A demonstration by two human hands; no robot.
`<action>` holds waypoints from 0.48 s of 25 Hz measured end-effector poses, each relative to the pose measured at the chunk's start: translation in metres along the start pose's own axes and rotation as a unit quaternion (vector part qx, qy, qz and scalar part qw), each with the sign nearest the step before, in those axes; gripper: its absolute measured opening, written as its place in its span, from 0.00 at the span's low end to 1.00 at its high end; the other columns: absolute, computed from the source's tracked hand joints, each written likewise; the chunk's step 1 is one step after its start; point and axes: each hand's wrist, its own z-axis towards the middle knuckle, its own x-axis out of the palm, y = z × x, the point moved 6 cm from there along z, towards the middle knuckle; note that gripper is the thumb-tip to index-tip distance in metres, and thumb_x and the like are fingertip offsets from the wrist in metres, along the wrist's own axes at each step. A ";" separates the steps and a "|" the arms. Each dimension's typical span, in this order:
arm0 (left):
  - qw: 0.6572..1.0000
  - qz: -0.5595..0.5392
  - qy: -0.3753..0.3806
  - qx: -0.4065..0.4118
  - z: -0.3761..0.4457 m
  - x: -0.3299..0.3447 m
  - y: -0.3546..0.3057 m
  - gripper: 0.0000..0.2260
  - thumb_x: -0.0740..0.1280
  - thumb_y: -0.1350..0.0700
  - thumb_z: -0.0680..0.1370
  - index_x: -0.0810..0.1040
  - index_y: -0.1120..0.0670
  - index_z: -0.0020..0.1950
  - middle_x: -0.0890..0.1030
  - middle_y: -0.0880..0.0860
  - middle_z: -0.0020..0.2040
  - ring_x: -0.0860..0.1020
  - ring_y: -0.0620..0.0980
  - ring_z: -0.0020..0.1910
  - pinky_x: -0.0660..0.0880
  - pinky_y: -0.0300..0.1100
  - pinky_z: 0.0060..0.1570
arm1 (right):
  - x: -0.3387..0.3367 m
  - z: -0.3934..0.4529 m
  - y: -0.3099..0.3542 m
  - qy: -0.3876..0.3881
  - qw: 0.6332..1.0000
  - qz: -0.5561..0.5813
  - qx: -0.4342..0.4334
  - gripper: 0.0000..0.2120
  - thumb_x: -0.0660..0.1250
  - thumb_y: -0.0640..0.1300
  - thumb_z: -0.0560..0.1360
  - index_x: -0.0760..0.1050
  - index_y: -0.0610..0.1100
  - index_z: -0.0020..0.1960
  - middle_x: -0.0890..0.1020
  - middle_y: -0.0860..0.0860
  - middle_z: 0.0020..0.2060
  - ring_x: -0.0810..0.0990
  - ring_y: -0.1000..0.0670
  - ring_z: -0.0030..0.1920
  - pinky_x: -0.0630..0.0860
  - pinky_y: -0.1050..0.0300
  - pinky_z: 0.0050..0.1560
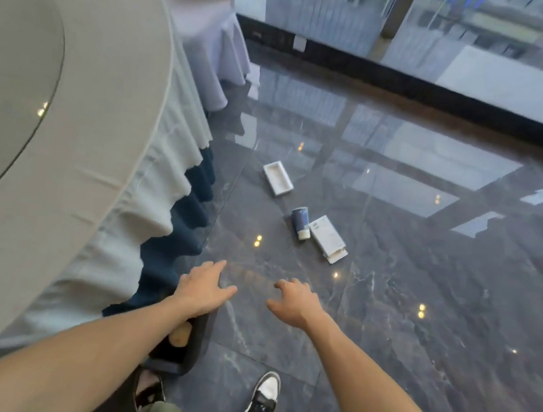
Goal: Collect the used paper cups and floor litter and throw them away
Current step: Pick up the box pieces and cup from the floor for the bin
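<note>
A dark blue paper cup [300, 222] lies on its side on the dark marble floor ahead of me. Touching its right side lies a flat white carton [328, 238]. Further off to the left lies an open white box tray [277, 177]. My left hand [202, 286] hangs open above the floor, fingers spread, holding nothing. My right hand [295, 301] is open too, fingers loosely curled, empty. Both hands are well short of the litter. Under my left forearm stands a black bin [182, 349] with something brownish inside.
A round table [47, 141] with a grey cloth and pleated skirt fills the left side. A covered chair [211, 49] stands behind it. A glass wall [421, 52] with a dark base runs across the back. My shoes [264, 391] stand on the floor below.
</note>
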 end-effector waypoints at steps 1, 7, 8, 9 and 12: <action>1.000 0.008 -0.006 0.008 -0.004 -0.011 -0.026 0.35 0.65 0.37 0.79 0.61 0.50 0.83 0.67 0.54 0.80 0.67 0.57 0.77 0.65 0.58 0.74 | -0.022 -0.008 -0.014 -0.012 1.000 0.001 0.003 0.29 0.64 0.57 0.77 0.69 0.51 0.77 0.72 0.44 0.73 0.68 0.38 0.74 0.68 0.40 0.72; 0.991 -0.014 -0.080 0.102 0.012 -0.069 -0.149 0.34 0.66 0.38 0.78 0.63 0.46 0.82 0.70 0.53 0.78 0.70 0.56 0.75 0.66 0.54 0.72 | -0.130 -0.017 -0.067 -0.089 0.996 0.001 0.005 0.30 0.66 0.59 0.75 0.69 0.50 0.74 0.71 0.45 0.71 0.66 0.39 0.74 0.64 0.38 0.73; 0.990 -0.003 -0.091 0.111 0.018 -0.076 -0.163 0.35 0.66 0.37 0.78 0.63 0.47 0.82 0.70 0.53 0.78 0.70 0.56 0.75 0.67 0.54 0.72 | -0.146 -0.015 -0.074 -0.099 0.995 0.004 0.003 0.29 0.66 0.58 0.75 0.68 0.50 0.74 0.70 0.45 0.71 0.65 0.38 0.74 0.63 0.36 0.73; 0.988 0.012 -0.097 0.118 0.027 -0.081 -0.174 0.36 0.66 0.36 0.78 0.62 0.47 0.82 0.70 0.53 0.78 0.70 0.56 0.75 0.67 0.54 0.71 | -0.160 -0.012 -0.080 -0.109 0.994 0.003 0.002 0.29 0.65 0.58 0.75 0.68 0.51 0.73 0.70 0.45 0.71 0.64 0.38 0.75 0.62 0.36 0.73; 0.987 0.045 -0.092 0.126 0.065 -0.091 -0.204 0.41 0.65 0.33 0.76 0.58 0.50 0.84 0.68 0.54 0.80 0.68 0.56 0.77 0.64 0.56 0.73 | -0.199 0.009 -0.100 -0.133 0.991 -0.003 0.004 0.27 0.64 0.58 0.75 0.69 0.51 0.72 0.70 0.46 0.69 0.64 0.38 0.73 0.62 0.36 0.71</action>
